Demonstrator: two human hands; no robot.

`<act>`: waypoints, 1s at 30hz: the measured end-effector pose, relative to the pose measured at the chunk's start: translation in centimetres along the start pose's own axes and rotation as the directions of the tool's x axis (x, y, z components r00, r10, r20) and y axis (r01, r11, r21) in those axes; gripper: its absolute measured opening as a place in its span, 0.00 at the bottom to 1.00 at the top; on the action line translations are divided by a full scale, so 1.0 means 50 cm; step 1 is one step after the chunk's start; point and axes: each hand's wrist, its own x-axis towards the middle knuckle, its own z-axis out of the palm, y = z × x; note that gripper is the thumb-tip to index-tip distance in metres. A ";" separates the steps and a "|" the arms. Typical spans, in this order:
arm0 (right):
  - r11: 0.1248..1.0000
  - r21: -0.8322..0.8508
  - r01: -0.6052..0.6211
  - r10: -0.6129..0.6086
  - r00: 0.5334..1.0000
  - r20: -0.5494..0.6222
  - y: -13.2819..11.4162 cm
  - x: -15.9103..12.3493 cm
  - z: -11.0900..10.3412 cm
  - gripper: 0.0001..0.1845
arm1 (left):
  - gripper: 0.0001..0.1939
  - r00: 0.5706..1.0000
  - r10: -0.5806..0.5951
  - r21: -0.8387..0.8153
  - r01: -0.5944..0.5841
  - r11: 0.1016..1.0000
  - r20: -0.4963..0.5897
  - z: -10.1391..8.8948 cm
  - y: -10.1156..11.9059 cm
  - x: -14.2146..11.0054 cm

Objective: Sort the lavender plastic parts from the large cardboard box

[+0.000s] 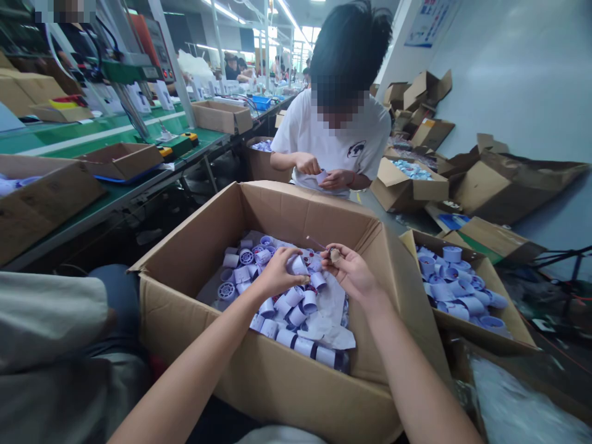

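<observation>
Lavender cup point(297, 265), in the head view, is between the thumb and fingers of your left hand point(279, 271), just above similar cups point(287, 337) heaped in the large cardboard box point(296, 382). Your right hand point(354, 272) pinches a small part point(333, 254) at its fingertips; a thin wire-like piece point(316, 243) sticks out toward the cup. A loosened left hold could drop the cup among its lookalikes; a careless right-hand swing could catch that piece on a rim and bend it.

Bright ceiling lights point(226, 12), stretched edges
</observation>
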 end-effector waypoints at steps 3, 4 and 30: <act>0.999 0.026 0.032 -0.033 0.999 0.015 -0.003 -0.003 0.001 0.18 | 0.28 0.997 -0.070 -0.081 0.073 0.994 0.036 0.002 0.002 -0.002; 0.999 0.030 0.033 -0.033 0.999 0.022 -0.004 -0.004 0.002 0.18 | 0.28 0.996 -0.081 -0.097 0.085 0.992 0.045 0.003 0.002 -0.002; 0.944 -0.290 -0.160 0.222 0.955 0.197 0.006 -0.023 0.023 0.21 | 0.24 0.988 0.109 -0.079 -0.118 0.990 -0.112 0.005 -0.002 -0.003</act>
